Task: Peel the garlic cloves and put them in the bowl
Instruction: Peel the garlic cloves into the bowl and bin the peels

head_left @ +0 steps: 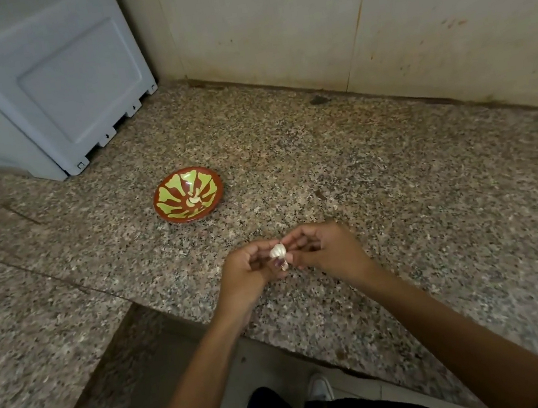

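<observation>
Garlic (277,251), papery white and bulbous, is pinched between the curled left hand (249,272) and right hand (326,250) above the speckled granite counter's (396,186) front edge; the round glossy bowl (188,194) sits mid-counter.

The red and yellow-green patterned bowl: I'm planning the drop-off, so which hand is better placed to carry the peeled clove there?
Left, probably. The left hand is on the side of the red and yellow-green patterned bowl, which sits ahead and left; the right hand would have to cross over. Both now pinch the white garlic piece.
</observation>
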